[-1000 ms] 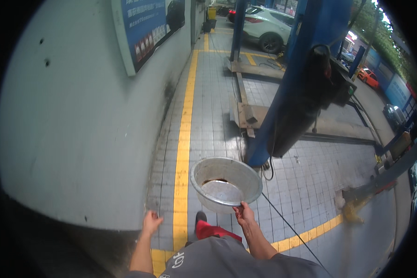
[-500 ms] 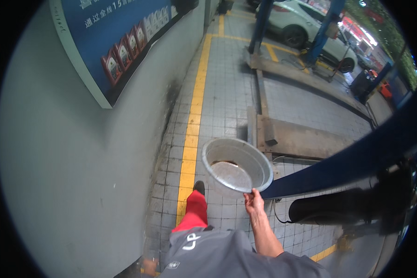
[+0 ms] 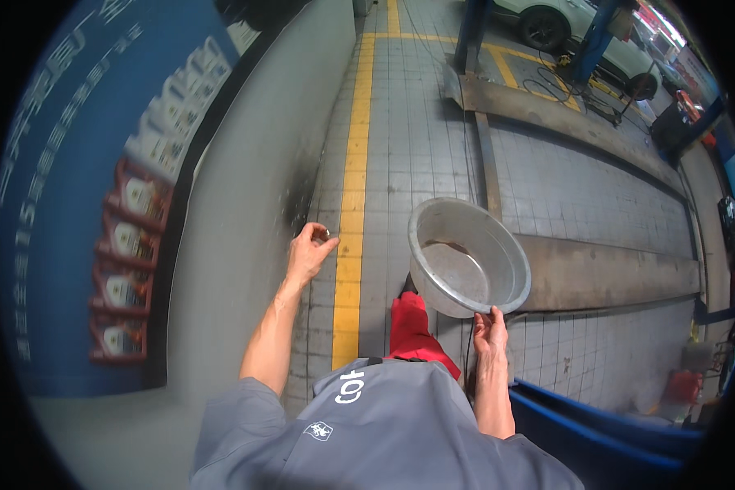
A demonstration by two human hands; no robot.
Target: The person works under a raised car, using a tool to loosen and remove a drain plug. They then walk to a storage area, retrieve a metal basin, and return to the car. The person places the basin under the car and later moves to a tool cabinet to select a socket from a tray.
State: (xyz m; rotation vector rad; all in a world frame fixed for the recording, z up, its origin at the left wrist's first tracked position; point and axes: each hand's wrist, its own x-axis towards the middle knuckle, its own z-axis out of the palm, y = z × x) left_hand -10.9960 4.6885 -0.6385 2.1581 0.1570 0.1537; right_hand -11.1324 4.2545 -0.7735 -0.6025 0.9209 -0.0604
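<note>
My right hand (image 3: 488, 331) sits low and right of centre in the frame, gripping the near rim of a metal basin (image 3: 469, 257). The basin hangs tilted above the floor, its mouth turned toward me, and a little dark liquid pools in its bottom. Its rim is touching my fingers and nothing else that I can see.

My left hand (image 3: 309, 251) is out at left of centre, arm stretched forward, well apart from the basin. The fingers are curled in, and thumb and forefinger pinch a small dark thing (image 3: 322, 235); it is too small for me to tell what it is.

Between the two arms I see my grey shirt (image 3: 367, 433) at the bottom edge and a red trouser leg (image 3: 412, 327) stepping forward just below the basin. A yellow line (image 3: 353, 188) runs up the tiled floor (image 3: 420, 139) through the middle of the frame. The grey wall (image 3: 245, 188) fills the left side, with a blue poster (image 3: 82, 212) on it. To the right of the basin lies a long steel ramp (image 3: 604, 273), and a white car (image 3: 572, 24) stands at the upper right.
</note>
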